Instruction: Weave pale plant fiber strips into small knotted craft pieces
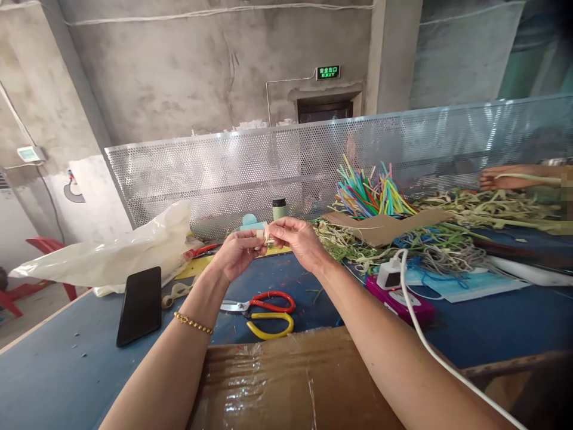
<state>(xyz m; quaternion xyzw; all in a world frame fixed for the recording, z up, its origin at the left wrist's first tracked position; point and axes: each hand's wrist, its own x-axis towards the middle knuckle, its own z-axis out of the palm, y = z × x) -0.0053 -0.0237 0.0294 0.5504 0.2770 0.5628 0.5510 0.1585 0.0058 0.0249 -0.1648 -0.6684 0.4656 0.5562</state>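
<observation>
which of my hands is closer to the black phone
Left. Your left hand is beyond the black phone, to its right; your right hand is farther right.

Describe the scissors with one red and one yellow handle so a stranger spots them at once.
Start from the blue tabletop and find the brown taped cardboard at the bottom of the view. Just past the cardboard's far edge lie the metal-bladed scissors, blades pointing left. Their mismatched red and yellow handle loops set them apart from the black rectangular phone farther left.
</observation>
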